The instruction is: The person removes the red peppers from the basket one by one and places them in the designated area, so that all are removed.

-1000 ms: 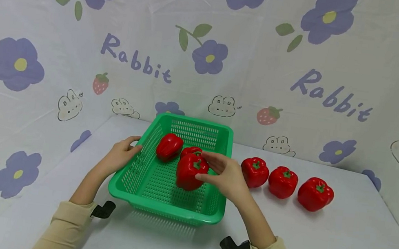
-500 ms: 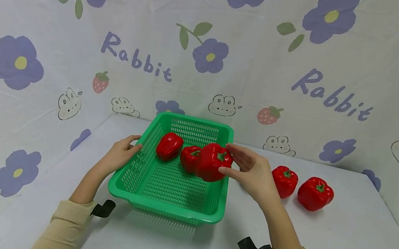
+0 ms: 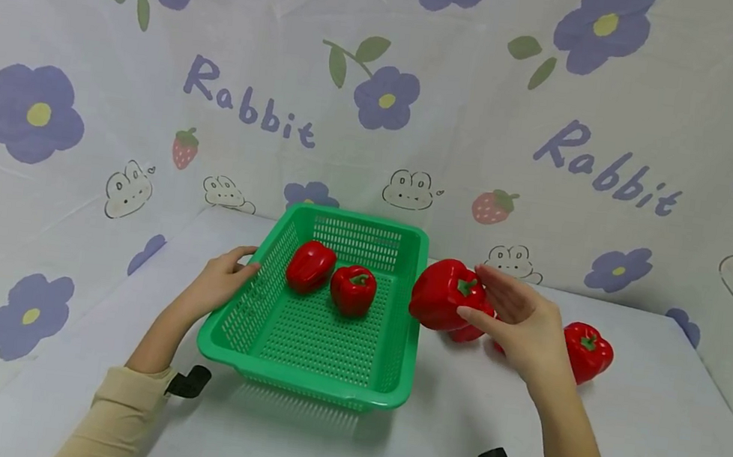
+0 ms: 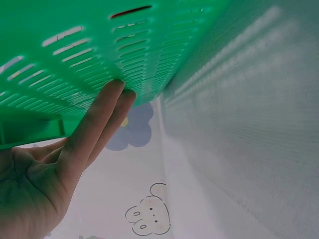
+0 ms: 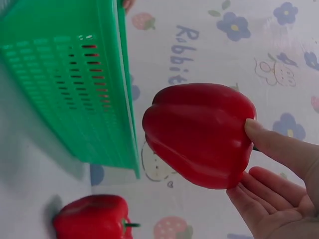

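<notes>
My right hand (image 3: 523, 329) pinches a red bell pepper (image 3: 443, 295) by its stem end, thumb (image 5: 279, 144) on one side and fingers below. This pepper hangs in the air just beyond the right rim of a green plastic basket (image 3: 314, 388). At the basket's left rim my left hand (image 3: 218, 283) holds on, and in the left wrist view its two straight fingers (image 4: 97, 124) lie against the slotted outer wall. Inside the basket are two red bell peppers, one lying tilted (image 3: 311, 267) and one with its stem up (image 3: 353, 291).
Right of the basket, more red bell peppers stand on the white table (image 3: 656, 427), the rightmost pepper (image 3: 588, 352) partly behind my right wrist. Others are mostly covered by the held pepper and hand. A patterned cloth (image 3: 378, 124) hangs behind the table.
My right hand has carried the held pepper rightward from above the basket to outside its right rim, uncovering the upright pepper inside. The left hand has stayed at the left rim.
</notes>
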`<state>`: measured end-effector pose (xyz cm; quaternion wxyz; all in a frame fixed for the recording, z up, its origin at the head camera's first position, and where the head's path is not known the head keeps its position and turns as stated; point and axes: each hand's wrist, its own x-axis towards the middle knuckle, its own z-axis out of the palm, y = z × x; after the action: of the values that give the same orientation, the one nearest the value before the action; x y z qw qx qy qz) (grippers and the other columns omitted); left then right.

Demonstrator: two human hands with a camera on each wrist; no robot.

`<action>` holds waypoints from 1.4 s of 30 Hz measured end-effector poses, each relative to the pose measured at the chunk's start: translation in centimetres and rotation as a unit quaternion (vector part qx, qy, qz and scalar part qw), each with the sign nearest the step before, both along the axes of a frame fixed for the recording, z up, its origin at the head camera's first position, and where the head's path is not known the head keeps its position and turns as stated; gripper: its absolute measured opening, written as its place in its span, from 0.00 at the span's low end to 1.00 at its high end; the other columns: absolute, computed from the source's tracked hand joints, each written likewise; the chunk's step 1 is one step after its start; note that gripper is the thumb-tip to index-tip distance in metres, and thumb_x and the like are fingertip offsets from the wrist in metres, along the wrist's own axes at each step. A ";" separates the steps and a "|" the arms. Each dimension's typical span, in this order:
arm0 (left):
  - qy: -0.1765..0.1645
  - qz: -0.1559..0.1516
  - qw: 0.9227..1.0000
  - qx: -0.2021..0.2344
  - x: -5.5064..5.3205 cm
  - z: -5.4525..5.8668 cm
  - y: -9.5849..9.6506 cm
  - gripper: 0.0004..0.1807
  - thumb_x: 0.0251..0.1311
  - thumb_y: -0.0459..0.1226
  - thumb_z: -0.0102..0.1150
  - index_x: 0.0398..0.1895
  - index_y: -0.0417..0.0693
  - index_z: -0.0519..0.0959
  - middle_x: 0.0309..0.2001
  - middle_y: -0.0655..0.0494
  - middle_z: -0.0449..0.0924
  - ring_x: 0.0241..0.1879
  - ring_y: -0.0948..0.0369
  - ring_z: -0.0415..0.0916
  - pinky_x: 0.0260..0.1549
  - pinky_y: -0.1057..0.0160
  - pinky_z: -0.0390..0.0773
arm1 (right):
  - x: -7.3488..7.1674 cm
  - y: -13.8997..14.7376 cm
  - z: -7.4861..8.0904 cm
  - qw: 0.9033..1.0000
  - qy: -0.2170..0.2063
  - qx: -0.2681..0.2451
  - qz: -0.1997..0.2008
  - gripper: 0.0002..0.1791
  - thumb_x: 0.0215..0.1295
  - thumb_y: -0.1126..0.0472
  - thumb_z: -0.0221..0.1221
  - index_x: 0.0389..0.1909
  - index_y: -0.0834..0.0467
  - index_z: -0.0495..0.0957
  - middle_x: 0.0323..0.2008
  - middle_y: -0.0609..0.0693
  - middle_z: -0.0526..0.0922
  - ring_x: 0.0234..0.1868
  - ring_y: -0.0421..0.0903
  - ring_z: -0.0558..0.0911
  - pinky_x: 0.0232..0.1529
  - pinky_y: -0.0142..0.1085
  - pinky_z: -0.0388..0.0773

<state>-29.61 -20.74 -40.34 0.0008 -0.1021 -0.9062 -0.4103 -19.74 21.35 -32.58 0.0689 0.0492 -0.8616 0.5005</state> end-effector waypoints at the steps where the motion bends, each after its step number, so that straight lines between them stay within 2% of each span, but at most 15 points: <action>1: 0.001 0.000 1.000 0.000 0.0 0.0 0.0 0.30 0.76 0.44 0.42 0.74 0.37 0.56 0.51 0.30 0.80 0.38 0.53 0.84 0.35 0.61 0.82 | 0.1 0.2 -0.1 1.000 -0.001 -0.001 -0.004 0.40 0.60 0.50 0.67 0.73 0.50 0.63 0.69 0.51 0.70 0.70 0.50 0.69 0.58 0.34 0.71; 7: 0.004 -0.002 1.000 0.000 -0.1 0.1 -0.1 0.30 0.76 0.44 0.42 0.74 0.36 0.56 0.50 0.31 0.81 0.37 0.55 0.84 0.34 0.62 0.81 | 0.1 1.4 -1.2 1.000 -0.012 -0.005 -0.020 0.40 0.61 0.51 0.67 0.73 0.52 0.62 0.70 0.53 0.69 0.70 0.51 0.69 0.54 0.27 0.71; 18: -0.001 -0.003 1.000 0.001 0.0 0.1 0.0 0.30 0.76 0.44 0.42 0.74 0.36 0.56 0.52 0.30 0.80 0.40 0.53 0.84 0.36 0.60 0.82 | -0.4 2.9 -4.6 0.999 -0.038 0.009 -0.015 0.40 0.60 0.53 0.67 0.72 0.58 0.63 0.69 0.60 0.69 0.69 0.56 0.70 0.55 0.36 0.72; 23: 0.002 -0.005 1.000 0.003 0.0 0.2 0.1 0.30 0.76 0.43 0.42 0.73 0.36 0.56 0.51 0.29 0.80 0.38 0.53 0.84 0.35 0.61 0.82 | -0.5 3.3 -5.7 0.999 -0.051 0.013 -0.013 0.40 0.60 0.53 0.67 0.71 0.60 0.63 0.68 0.61 0.70 0.69 0.56 0.70 0.56 0.36 0.71; 33: 0.000 -0.003 1.000 0.002 0.1 0.2 0.0 0.30 0.75 0.43 0.42 0.73 0.35 0.56 0.51 0.29 0.80 0.38 0.53 0.84 0.35 0.60 0.82 | -0.7 3.5 -6.8 0.998 -0.047 0.047 -0.019 0.39 0.59 0.54 0.68 0.69 0.62 0.65 0.66 0.63 0.72 0.66 0.59 0.73 0.57 0.44 0.74; 42: -0.001 -0.002 1.000 0.000 0.1 0.1 0.0 0.30 0.75 0.43 0.42 0.74 0.35 0.55 0.52 0.29 0.79 0.39 0.53 0.84 0.35 0.60 0.82 | -0.7 3.4 -7.0 0.997 -0.033 0.067 -0.011 0.37 0.58 0.58 0.69 0.67 0.63 0.68 0.65 0.65 0.72 0.66 0.62 0.73 0.57 0.47 0.74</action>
<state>-29.52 -20.77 -40.19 -0.0008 -0.1032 -0.9059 -0.4106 -20.42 24.71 -39.59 0.0427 0.0277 -0.8953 0.4426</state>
